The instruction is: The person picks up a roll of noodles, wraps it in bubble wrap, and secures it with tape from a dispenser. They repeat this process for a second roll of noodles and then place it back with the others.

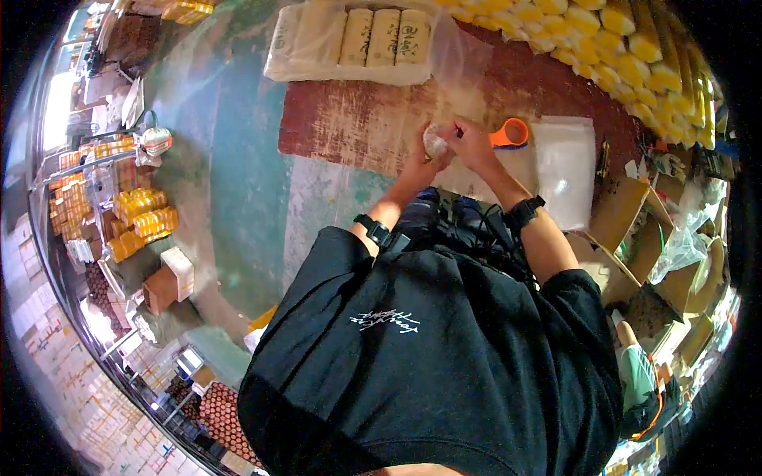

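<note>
Both hands meet over the near edge of a worn red-brown board (341,119). My left hand (425,163) is wrapped round the end of a whitish, plastic-looking roll or bundle (435,141). My right hand (470,144) has its fingers pinched together at the right side of that bundle; what the fingertips grip is too small to make out. Just right of my right hand lies an orange tape dispenser or ring (510,133). Farther right is a flat stack of clear plastic bags (565,170). Beyond the hands sits a plastic-wrapped pack of white printed rolls (349,44).
Yellow-ended packages (619,47) are piled at the back right. Open cardboard boxes (623,214) and loose plastic stand at the right. Another person (647,385) is at the lower right. Yellow bundles (143,214) and a carton (168,282) lie at the left.
</note>
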{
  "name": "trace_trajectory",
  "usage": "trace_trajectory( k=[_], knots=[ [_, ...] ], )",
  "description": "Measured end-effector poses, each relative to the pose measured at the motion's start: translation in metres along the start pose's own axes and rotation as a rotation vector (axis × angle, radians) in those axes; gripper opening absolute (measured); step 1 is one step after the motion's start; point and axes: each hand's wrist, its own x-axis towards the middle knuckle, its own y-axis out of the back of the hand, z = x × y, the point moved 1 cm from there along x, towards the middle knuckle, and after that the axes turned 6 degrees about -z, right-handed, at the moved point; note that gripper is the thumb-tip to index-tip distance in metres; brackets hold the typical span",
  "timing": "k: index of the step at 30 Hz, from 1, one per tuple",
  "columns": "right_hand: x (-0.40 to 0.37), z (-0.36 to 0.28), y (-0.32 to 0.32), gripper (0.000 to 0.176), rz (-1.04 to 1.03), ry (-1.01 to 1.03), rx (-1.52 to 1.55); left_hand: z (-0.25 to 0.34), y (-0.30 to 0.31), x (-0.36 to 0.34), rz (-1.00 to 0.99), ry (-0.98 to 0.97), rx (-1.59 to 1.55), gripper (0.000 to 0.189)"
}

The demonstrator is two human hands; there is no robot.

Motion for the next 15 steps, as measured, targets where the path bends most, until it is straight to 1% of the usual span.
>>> trace_trajectory(
  k=[2,4,5,8,11,14,15],
  knots=[
    [0.005,0.011,-0.002,0.037,-0.012,-0.005,-0.029,-0.006,-0.004,0.003,0.037,-0.175,-0.066,0.074],
    [0.01,0.025,-0.012,0.035,0.077,0.031,0.121,-0.009,-0.004,0.002,0.037,-0.154,-0.053,0.072],
    [0.01,0.021,-0.011,0.035,0.123,0.051,0.197,-0.009,-0.005,0.002,0.036,-0.144,-0.045,0.071],
    [0.002,0.009,-0.003,0.038,0.11,-0.122,-0.007,-0.017,-0.006,0.001,0.108,-0.193,-0.008,0.068],
    [-0.002,-0.001,0.001,0.047,0.086,-0.18,-0.192,-0.027,0.002,0.009,0.136,-0.283,0.195,0.07],
    [-0.001,0.011,-0.001,0.059,0.093,-0.277,-0.251,-0.028,0.004,0.009,0.147,-0.271,0.163,0.072],
    [-0.001,0.015,-0.003,0.063,0.043,-0.315,-0.155,-0.026,0.0,0.006,0.198,-0.225,0.142,0.074]
  ],
)
